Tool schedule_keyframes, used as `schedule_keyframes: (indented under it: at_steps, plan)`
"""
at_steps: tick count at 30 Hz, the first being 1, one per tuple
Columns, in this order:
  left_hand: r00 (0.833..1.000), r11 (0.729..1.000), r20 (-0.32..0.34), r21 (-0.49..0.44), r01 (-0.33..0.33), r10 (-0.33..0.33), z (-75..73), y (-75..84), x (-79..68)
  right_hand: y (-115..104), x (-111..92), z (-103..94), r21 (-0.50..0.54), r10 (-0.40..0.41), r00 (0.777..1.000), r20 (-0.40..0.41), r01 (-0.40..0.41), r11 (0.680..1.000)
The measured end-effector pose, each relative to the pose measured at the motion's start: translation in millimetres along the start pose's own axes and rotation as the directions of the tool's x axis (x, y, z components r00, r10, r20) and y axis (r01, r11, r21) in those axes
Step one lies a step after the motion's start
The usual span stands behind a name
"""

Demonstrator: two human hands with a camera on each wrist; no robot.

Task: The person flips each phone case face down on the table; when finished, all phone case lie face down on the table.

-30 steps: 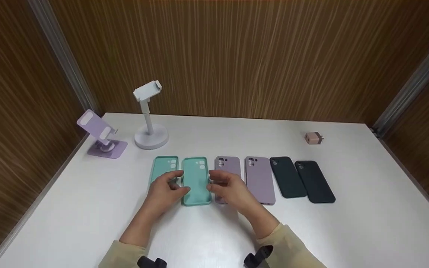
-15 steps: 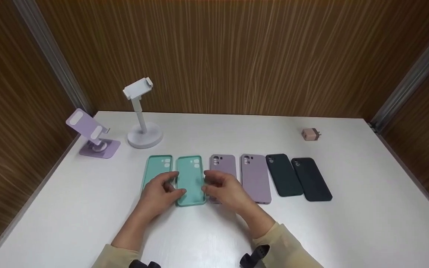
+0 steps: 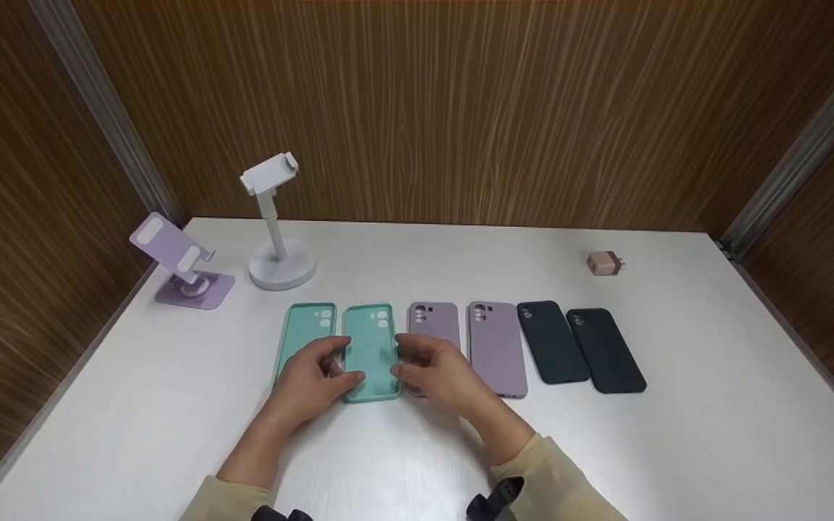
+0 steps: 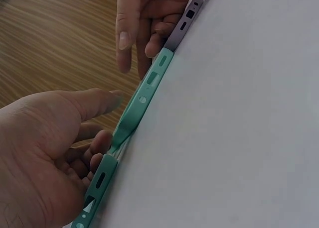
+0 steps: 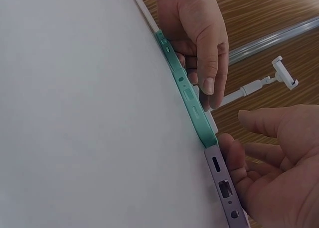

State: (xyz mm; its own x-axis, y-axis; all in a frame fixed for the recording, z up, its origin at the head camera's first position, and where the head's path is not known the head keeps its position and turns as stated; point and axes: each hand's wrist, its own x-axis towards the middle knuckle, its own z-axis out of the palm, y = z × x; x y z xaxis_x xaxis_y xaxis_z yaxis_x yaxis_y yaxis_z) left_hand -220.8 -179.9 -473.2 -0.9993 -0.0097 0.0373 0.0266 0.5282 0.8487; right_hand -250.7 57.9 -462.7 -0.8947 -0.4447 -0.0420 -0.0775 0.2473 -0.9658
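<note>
Only the viewpoint shifts, with fingers of the left hand (image 3: 306, 380) and right hand (image 3: 442, 373) loosely parted either side of the teal case (image 3: 371, 351), which uneven inward pressure could skid into the lilac case (image 3: 439, 317) under the right fingers.

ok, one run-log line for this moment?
left grip: at left edge of right teal case | right grip: at its right edge | contact: unclear | same row: left teal case, two purple cases, two dark cases
</note>
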Motion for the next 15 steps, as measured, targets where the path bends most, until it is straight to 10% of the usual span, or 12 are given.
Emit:
schedule_keyframes:
  at_steps: [15]
  plan:
    - [1.000,1.000,0.014,0.021,-0.005,0.005,1.1,0.3,-0.7,-0.3,1.2,-0.7,-0.005,-0.027,1.000,0.000,0.027,1.000]
